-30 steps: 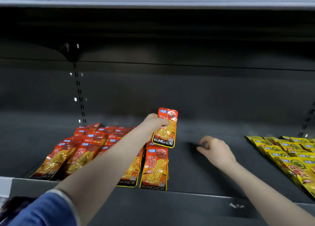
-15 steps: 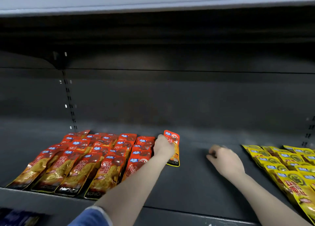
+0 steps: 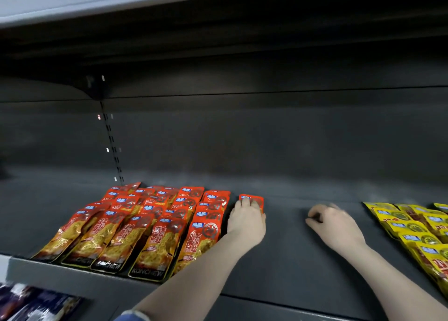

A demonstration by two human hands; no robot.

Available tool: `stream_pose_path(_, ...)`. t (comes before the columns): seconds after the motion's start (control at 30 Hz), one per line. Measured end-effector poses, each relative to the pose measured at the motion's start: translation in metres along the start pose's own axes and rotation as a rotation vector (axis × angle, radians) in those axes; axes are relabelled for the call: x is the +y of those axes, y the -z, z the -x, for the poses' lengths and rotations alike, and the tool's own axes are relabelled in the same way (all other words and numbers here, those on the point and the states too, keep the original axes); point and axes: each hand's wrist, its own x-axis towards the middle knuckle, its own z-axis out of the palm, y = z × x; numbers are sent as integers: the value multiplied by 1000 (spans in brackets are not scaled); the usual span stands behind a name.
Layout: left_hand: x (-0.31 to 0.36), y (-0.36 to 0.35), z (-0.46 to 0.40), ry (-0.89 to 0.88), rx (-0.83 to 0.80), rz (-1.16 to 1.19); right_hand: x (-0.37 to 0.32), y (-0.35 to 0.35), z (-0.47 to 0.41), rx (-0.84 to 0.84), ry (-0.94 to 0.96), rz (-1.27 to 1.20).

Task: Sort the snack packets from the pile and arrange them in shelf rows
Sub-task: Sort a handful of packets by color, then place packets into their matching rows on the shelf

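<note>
Shelf: a dark grey shelf board (image 3: 286, 260) with a dark back panel behind it and the underside of another shelf overhead.
Red packets: rows of red snack packets (image 3: 150, 226) lie overlapping on the left part of the board, running from the back panel to the front edge; the front ones read KONCHEW along the bottom.
Single red packet: one red packet (image 3: 257, 199) lies flat at the back of the board, just right of the red rows, starting a new column beside them. Only its top end shows; the rest is under the hand.
Left hand: the left hand (image 3: 247, 220) lies palm down on that single packet, fingers extended over it and pressing it to the board. No curl round the packet is visible.
Right hand: the right hand (image 3: 335, 225) rests on the bare board, well apart from the left hand and between the red and yellow groups. Its fingers are loosely curled and blurred; nothing is seen in them.
Yellow packets: yellow snack packets (image 3: 417, 233) lie in overlapping rows at the right end of the board, partly cut off by the frame edge.
Lower left: dark blue packets (image 3: 36, 301) show below the shelf's front edge, blurred.
Sleeve: a blue cuff (image 3: 132, 317) shows at the left wrist.
</note>
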Motion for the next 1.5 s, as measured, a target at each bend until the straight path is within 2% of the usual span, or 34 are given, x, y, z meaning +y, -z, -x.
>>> stream_pose_path(0.63, -4, -2, -28, 131, -63, -76, 3, -1, -1, 1, 31, -34)
stream_pose_path(0.87, 2, 2, -24, 108, 53, -32, 1, -2, -2, 13, 11, -39)
stream_pose_path(1.03, 10, 17, -9, 56, 111, -59, -3, 13, 4, -2, 40, 194)
stream_pose_path(1.23, 14, 40, 13, -9, 97, 44, 6, 44, 26, 98, 90, 422)
stream_pose_path(1.5, 40, 53, 32, -156, 84, 244, 39, 84, 60, 211, -56, 467)
